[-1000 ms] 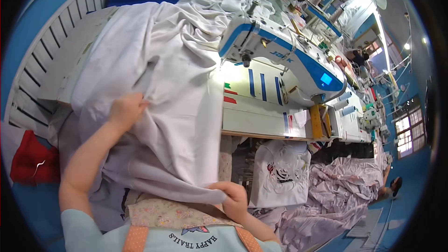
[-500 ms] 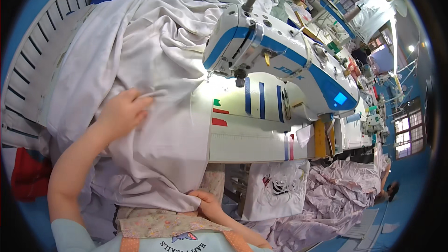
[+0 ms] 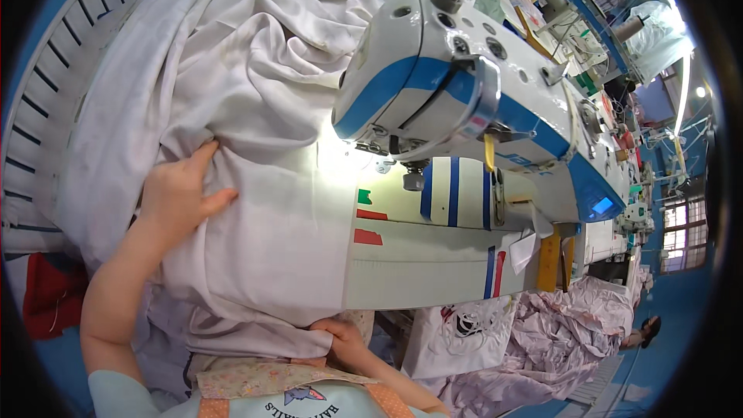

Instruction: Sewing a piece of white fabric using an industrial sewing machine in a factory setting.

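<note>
Handling a big pale cloth (image 3: 271,244), lying in loose folds over the left part of the table (image 3: 418,279) and drooping off the front edge toward the lap. Resting the left hand (image 3: 176,193) on top of it, thumb and forefinger spread wide beside a raised fold, but not showing any grip under the hidden fingers. Pinching a lower edge of the cloth in the right hand (image 3: 344,340), close to the apron (image 3: 255,378).

Looking soft and limp, probably weighing little at any one spot yet dragging as a whole because of the sheer amount. Likely sliding easily over the smooth top, creasing readily, hardly tearing. Best being taken by the straight right border or the lower edge, between thumb and fingers, while flattening the middle under a palm.

Showing to the right a pale surface with red tape (image 3: 369,237) and blue strips (image 3: 454,190), beneath a white-and-blue sewing machine (image 3: 433,93) with a bright lamp glow. Seeing below the table a white bundle (image 3: 457,344) with thin cords, beside a crumpled lilac heap (image 3: 557,325). Stretching away behind into a cluttered room with thread cones (image 3: 628,29) and a barred window (image 3: 685,236).
</note>
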### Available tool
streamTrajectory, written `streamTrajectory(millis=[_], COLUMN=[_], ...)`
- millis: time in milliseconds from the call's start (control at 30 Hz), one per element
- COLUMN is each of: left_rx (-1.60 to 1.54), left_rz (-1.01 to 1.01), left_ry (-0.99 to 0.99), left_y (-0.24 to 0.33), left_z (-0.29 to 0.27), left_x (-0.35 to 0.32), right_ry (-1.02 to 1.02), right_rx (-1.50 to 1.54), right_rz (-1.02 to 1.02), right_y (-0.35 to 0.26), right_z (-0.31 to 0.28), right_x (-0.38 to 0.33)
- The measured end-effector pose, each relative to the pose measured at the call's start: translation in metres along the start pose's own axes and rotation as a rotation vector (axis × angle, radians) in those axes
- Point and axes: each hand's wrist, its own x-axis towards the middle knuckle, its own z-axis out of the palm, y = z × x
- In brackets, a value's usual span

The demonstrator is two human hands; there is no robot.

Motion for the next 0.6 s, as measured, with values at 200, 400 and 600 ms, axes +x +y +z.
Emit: streamTrajectory(millis=[200,400,600], left_rx=[0.027,-0.005,-0.084], left_rz=[-0.023,-0.073,0.283], left_ry=[0.024,0.009,0.176], left_y=[-0.006,-0.014,0.022], left_z=[0.017,0.019,-0.019], left_x=[0.035,0.058,-0.010], right_ry=[0.072,0.034,0.109], right_rx=[-0.266,-0.250,-0.292], right_rz=[-0.367,-0.498,-0.720], right_y=[-0.018,-0.033,-0.030], right_z=[-0.011,0.000,0.017], right_x=[0.015,0.017,-0.001])
